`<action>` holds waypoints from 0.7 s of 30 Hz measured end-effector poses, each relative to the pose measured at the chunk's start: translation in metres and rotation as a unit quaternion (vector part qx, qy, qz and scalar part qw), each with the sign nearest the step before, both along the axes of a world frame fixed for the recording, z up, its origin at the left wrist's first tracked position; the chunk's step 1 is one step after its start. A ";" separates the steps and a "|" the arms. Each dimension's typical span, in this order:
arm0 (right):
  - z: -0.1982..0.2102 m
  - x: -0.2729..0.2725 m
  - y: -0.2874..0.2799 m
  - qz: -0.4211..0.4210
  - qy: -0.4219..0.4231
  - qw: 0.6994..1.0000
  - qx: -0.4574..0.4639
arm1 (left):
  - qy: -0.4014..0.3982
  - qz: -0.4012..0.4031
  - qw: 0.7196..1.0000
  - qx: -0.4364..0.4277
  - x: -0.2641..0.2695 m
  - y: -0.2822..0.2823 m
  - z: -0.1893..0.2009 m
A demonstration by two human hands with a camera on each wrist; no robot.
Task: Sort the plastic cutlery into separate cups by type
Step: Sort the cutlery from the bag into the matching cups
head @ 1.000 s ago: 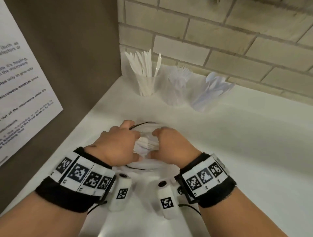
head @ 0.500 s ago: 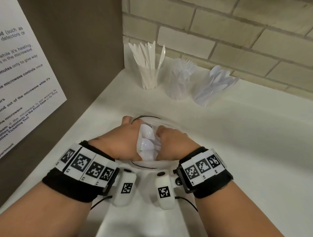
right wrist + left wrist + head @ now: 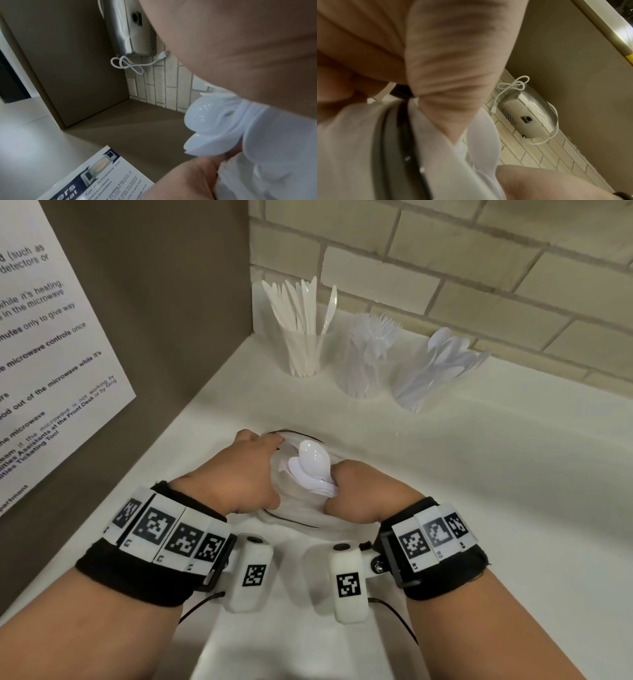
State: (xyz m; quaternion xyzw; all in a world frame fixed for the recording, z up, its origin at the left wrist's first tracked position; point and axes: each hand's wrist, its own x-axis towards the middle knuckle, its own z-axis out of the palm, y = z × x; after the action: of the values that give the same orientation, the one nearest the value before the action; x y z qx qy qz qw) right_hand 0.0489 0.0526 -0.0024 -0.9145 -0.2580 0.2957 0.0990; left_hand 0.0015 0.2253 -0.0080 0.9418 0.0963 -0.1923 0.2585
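Your right hand (image 3: 356, 491) is clenched around a bundle of white plastic spoons (image 3: 313, 465), low on the near part of the white bench (image 3: 479, 491). The handles are hidden inside the fist; the bowls fan out up and to the left, so the long axis of the bundle runs from your right hand away from you, toward the back wall. The spoons are glossy, smooth and oval, nested one over another, with the topmost bowl showing its rounded back. In the right wrist view the same spoons (image 3: 205, 121) appear pale bluish-white with small highlights.

Your left hand (image 3: 236, 474) grasps the rim of a clear container with a thin dark edge (image 3: 291, 520), which sits beneath the bundle; what kind of container it is cannot be told.

At the back of the bench, three clear cups stand in a row near the brick wall (image 3: 445, 268): the knife cup (image 3: 303, 350) at left, blades upright; the fork cup (image 3: 363, 364) in the middle; the spoon cup (image 3: 421, 378) at right, its spoons leaning to the right. A printed notice (image 3: 51, 354) hangs on the brown side panel.
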 end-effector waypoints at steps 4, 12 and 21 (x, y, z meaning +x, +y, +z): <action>0.004 0.001 -0.006 -0.017 0.037 0.998 0.057 | 0.008 -0.016 0.999 0.030 0.000 -0.002 0.004; 0.003 0.008 -0.025 -0.130 0.109 0.957 0.237 | 0.018 0.004 0.999 0.051 0.001 0.003 0.011; 0.019 0.024 -0.005 -0.241 0.208 0.756 0.572 | 0.010 -0.006 0.997 0.076 0.000 0.005 0.028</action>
State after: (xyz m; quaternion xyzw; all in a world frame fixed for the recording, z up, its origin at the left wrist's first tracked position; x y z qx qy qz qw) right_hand 0.0727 0.0479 0.0169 -0.6350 -0.1226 0.2425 0.7232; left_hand 0.0011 0.2298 0.0201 0.9574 0.1074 -0.1952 0.1835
